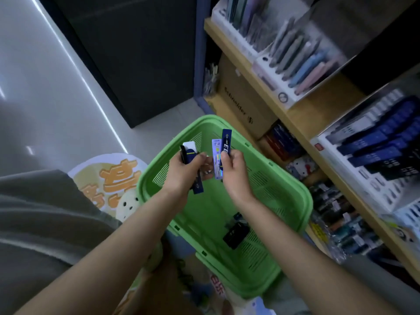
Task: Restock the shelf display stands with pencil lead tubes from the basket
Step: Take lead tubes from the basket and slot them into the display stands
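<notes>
1. a sorting step is being carried out above the green basket (293,201), which is being kept low beside the shelf (318,110); judged from the tubes in hand, the restocking itself is not yet being done.
2. a small bundle of tubes (189,155) is being held in the left hand (181,176): the grip is being closed around dark blue ones with a white one behind, their ends sticking out above and below the fist.
3. two tubes are being pinched upright in the right hand (234,171), between thumb and fingers: a dark blue tube (226,142) and, touching it on its left, a pale shiny tube (217,155). this grip is narrow and is being closed on both.
4. the two hands are being held close together, nearly touching, so the tubes are probably being compared or grouped by kind.
5. a few dark packs (235,233) are being left on the basket floor, near its nearer end; the exact count cannot be told.
6. the white display stand (329,155) on the shelf to the right is being shown with rows of dark blue tubes already in it; which slots are free cannot be told through the blur.
7. the next move is likely being set up: matching tubes should be carried right and up to the stand, and slid into a row of their own kind without the other tubes in hand being dropped.
</notes>
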Demonstrator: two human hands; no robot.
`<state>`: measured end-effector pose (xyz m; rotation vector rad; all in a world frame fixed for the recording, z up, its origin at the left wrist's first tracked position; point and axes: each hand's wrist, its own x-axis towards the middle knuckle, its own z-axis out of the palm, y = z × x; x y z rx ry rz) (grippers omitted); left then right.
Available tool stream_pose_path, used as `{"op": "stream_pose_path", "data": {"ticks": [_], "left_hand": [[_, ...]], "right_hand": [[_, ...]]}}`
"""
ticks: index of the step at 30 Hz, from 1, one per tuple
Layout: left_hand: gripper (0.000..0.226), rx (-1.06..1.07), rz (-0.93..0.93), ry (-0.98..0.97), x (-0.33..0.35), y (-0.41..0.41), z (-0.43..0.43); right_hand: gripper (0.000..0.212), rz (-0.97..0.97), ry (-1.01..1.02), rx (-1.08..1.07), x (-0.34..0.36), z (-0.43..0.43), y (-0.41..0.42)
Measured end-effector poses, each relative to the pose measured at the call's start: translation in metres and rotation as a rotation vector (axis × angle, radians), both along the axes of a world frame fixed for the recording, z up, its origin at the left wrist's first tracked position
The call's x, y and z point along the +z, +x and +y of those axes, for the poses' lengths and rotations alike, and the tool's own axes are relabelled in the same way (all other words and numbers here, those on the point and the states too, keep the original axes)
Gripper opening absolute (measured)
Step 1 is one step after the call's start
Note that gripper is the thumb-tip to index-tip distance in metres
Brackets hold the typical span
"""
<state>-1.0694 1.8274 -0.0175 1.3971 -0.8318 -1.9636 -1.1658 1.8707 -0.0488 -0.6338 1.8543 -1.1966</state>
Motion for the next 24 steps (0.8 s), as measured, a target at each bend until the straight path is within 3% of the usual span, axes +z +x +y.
{"op": "stream_pose_path", "data": {"ticks": [8, 19, 24], "left_hand": [[0.022, -0.056, -0.086, -0.135, 0.047, -0.013, 0.015], [0.01, -0.091, 0.08, -0.18, 0.133, -0.053, 0.021], [0.009, -0.159, 0.129, -0.165, 0.168, -0.073, 0.025]], "right_hand": [[0.009, 0.042, -0.06, -0.039, 0.061, 0.019, -0.004], [0.011, 0.173, -0.353, -0.21, 0.164, 0.046, -0.038], [0.008, 0.504, -0.37, -0.145, 0.224, 0.076, -0.067]]}}
